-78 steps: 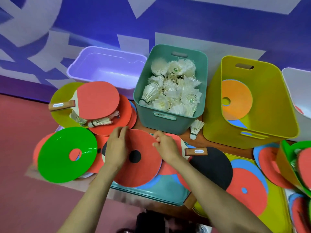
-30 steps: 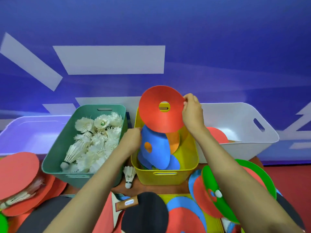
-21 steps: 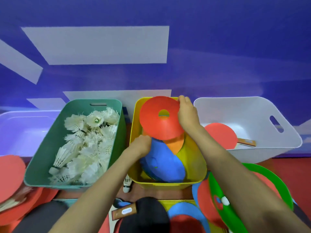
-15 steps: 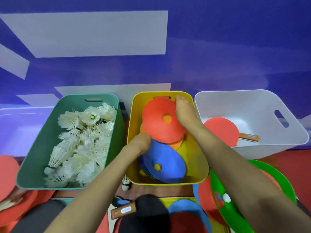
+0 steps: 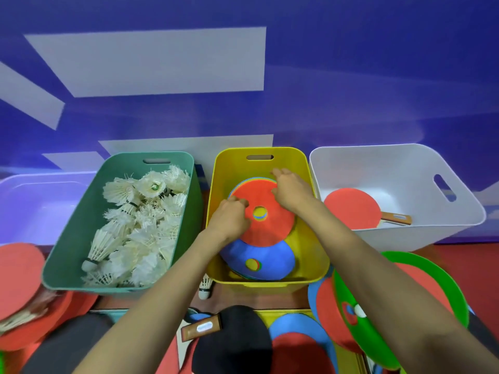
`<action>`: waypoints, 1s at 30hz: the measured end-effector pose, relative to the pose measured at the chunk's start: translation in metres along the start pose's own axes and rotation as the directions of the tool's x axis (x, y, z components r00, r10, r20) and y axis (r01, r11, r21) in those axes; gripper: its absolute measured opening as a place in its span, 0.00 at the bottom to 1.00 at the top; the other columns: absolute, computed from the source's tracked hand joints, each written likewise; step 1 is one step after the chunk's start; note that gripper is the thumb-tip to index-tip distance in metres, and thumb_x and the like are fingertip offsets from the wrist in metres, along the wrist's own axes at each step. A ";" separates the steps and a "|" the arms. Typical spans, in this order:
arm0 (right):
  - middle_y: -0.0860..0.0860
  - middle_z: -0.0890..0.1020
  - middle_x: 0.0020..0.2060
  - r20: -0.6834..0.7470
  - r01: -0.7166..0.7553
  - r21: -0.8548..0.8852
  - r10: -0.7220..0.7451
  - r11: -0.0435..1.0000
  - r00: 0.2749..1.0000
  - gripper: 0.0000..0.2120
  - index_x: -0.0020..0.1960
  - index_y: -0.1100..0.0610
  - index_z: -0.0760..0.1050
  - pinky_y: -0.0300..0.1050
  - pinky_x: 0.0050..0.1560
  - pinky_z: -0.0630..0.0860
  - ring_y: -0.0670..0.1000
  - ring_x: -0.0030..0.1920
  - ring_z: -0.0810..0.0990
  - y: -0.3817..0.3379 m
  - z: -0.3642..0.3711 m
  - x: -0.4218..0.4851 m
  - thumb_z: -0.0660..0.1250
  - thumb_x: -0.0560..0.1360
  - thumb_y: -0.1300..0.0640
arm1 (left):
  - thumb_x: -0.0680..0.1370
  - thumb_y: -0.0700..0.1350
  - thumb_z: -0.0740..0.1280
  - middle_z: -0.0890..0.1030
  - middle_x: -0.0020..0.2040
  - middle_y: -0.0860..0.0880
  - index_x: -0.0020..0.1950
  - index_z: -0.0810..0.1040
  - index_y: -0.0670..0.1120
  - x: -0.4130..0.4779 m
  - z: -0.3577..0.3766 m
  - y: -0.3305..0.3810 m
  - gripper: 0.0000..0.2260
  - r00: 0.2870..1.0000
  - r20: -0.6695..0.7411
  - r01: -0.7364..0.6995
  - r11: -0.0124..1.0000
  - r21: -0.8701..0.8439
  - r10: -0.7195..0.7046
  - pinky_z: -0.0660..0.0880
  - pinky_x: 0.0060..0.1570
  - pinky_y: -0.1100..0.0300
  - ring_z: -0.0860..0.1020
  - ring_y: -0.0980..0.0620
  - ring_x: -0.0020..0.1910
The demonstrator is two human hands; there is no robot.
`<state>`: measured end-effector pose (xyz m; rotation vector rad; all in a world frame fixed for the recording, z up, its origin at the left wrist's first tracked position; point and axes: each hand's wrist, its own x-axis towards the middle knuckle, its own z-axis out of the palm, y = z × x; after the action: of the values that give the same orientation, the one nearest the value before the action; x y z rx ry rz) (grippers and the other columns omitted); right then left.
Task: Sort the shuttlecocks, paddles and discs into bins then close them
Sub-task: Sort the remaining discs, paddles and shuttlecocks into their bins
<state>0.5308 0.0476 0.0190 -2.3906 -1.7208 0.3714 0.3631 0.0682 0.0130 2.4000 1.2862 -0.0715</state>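
A red disc [image 5: 266, 214] lies flat on top of the disc stack inside the yellow bin [image 5: 259, 151]. A blue disc [image 5: 270, 255] leans in front of it. My left hand [image 5: 229, 220] holds the red disc's left rim with bent fingers. At the far right rim my right hand [image 5: 290, 190] holds the same disc. The green bin [image 5: 151, 155] to the left is full of white shuttlecocks [image 5: 135, 225]. On the right, a white bin [image 5: 405, 147] contains one red paddle [image 5: 351, 209].
A loose shuttlecock [image 5: 206, 287] stands between the green and yellow bins. A black paddle [image 5: 232, 344] lies at the near edge. Green, red and blue discs [image 5: 372, 344] pile at the right, red paddles [image 5: 19, 268] at the left. A lilac bin [image 5: 27, 201] sits far left.
Both hands lifted the red disc from the pile, carried it right to the yellow bin and lowered it flat onto the stack. My left hand shifted from the blue disc to the red one.
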 end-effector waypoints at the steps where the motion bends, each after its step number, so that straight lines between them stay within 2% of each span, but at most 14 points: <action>1: 0.57 0.70 0.65 -0.015 0.021 0.028 -0.021 0.999 1.000 0.23 0.70 0.56 0.64 0.52 0.61 0.71 0.60 0.65 0.70 0.001 -0.005 -0.010 0.63 0.76 0.59 | 0.75 0.44 0.66 0.71 0.66 0.41 0.69 0.70 0.44 -0.005 -0.002 0.002 0.22 1.000 -0.021 -0.001 1.000 -0.012 0.001 0.64 0.65 0.56 0.69 0.41 0.66; 4: 0.56 0.70 0.65 -0.085 0.097 0.099 -0.089 0.990 0.992 0.22 0.69 0.56 0.66 0.52 0.62 0.70 0.59 0.65 0.69 0.005 -0.018 -0.046 0.65 0.76 0.56 | 0.75 0.44 0.66 0.72 0.65 0.41 0.67 0.72 0.44 -0.025 -0.006 0.012 0.20 0.997 -0.081 -0.014 0.999 -0.041 0.011 0.66 0.64 0.53 0.71 0.41 0.64; 8: 0.55 0.73 0.63 -0.221 0.187 0.178 -0.146 0.966 0.964 0.20 0.66 0.56 0.70 0.51 0.63 0.69 0.58 0.64 0.71 0.014 -0.033 -0.099 0.65 0.75 0.57 | 0.75 0.43 0.67 0.74 0.63 0.44 0.63 0.75 0.46 -0.055 -0.005 0.034 0.16 0.973 -0.228 -0.071 0.991 -0.110 0.044 0.69 0.60 0.54 0.72 0.44 0.63; 13: 0.56 0.77 0.59 -0.381 0.247 0.260 -0.136 0.933 0.915 0.17 0.63 0.58 0.73 0.48 0.61 0.69 0.58 0.60 0.74 0.042 -0.042 -0.164 0.65 0.75 0.60 | 0.75 0.41 0.66 0.77 0.58 0.46 0.60 0.76 0.46 -0.087 0.011 0.080 0.13 0.885 -0.441 -0.265 0.940 -0.216 0.148 0.71 0.57 0.51 0.74 0.45 0.59; 17: 0.54 0.78 0.55 -0.447 0.249 0.257 -0.113 0.934 0.887 0.14 0.60 0.58 0.75 0.46 0.58 0.70 0.56 0.56 0.76 0.080 -0.040 -0.210 0.64 0.74 0.60 | 0.74 0.39 0.66 0.78 0.55 0.46 0.58 0.77 0.45 -0.106 0.035 0.120 0.13 0.822 -0.522 -0.383 0.899 -0.211 0.227 0.72 0.55 0.52 0.75 0.45 0.56; 21: 0.55 0.78 0.54 -0.431 0.199 0.282 -0.061 0.938 0.900 0.13 0.59 0.59 0.76 0.44 0.59 0.68 0.56 0.56 0.76 0.119 -0.031 -0.245 0.65 0.75 0.63 | 0.74 0.36 0.66 0.78 0.52 0.46 0.56 0.78 0.43 -0.125 0.068 0.151 0.11 0.800 -0.523 -0.468 0.851 -0.236 0.295 0.69 0.53 0.60 0.76 0.47 0.53; 23: 0.56 0.78 0.54 -0.381 0.145 0.291 -0.024 0.946 0.924 0.13 0.59 0.59 0.76 0.42 0.60 0.66 0.57 0.57 0.75 0.138 -0.024 -0.257 0.65 0.75 0.63 | 0.75 0.37 0.65 0.78 0.52 0.46 0.56 0.78 0.44 -0.133 0.088 0.161 0.10 0.813 -0.496 -0.470 0.847 -0.249 0.305 0.70 0.55 0.59 0.76 0.47 0.53; 26: 0.57 0.76 0.58 -0.287 0.039 0.257 0.037 0.966 0.957 0.15 0.61 0.59 0.74 0.44 0.62 0.64 0.57 0.60 0.72 0.164 -0.012 -0.267 0.64 0.75 0.63 | 0.75 0.39 0.65 0.76 0.53 0.47 0.57 0.77 0.44 -0.141 0.117 0.169 0.11 0.871 -0.416 -0.389 0.886 -0.254 0.263 0.71 0.57 0.55 0.75 0.47 0.54; 30: 0.58 0.73 0.61 -0.234 -0.110 0.128 0.138 0.986 0.962 0.19 0.63 0.59 0.73 0.49 0.66 0.61 0.59 0.63 0.68 0.193 0.001 -0.271 0.65 0.73 0.61 | 0.73 0.37 0.67 0.75 0.54 0.44 0.57 0.78 0.41 -0.146 0.145 0.183 0.12 0.921 -0.317 -0.307 0.924 -0.227 0.228 0.67 0.59 0.57 0.74 0.44 0.55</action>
<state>0.6234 -0.2711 -0.0088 -2.3562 -1.4112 0.1785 0.4486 -0.1912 -0.0242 2.3742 0.9839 0.5185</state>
